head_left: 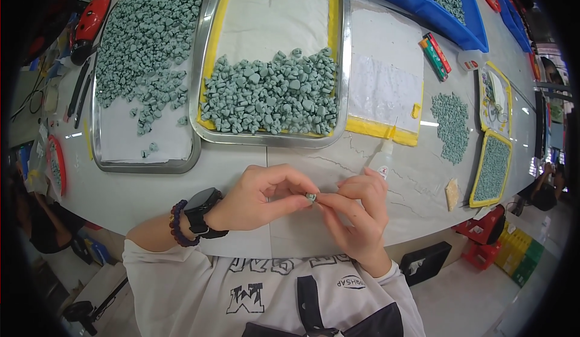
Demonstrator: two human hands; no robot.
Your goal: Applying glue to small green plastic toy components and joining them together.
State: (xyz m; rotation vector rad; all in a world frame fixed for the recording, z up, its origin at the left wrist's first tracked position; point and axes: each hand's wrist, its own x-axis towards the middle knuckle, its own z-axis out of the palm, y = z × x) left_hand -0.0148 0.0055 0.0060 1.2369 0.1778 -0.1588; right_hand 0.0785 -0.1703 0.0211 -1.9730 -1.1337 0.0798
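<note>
My left hand is closed, its thumb and forefinger pinching a small pale green stone piece above the table's near part. From the other side, the thumb and forefinger of my right hand meet the same piece. A white squeeze bottle with a thin needle tip pokes out past the curled fingers of my right hand, apparently held in them; its lower end is hidden. Beyond my hands, a metal tray with yellow-taped edges holds many similar green stones on white cloth.
At left another tray carries more stones. Right of the middle tray lie a yellow-edged white board, two slim boxes and a loose stone pile. A blue bin stands behind, a yellow-edged tray at far right.
</note>
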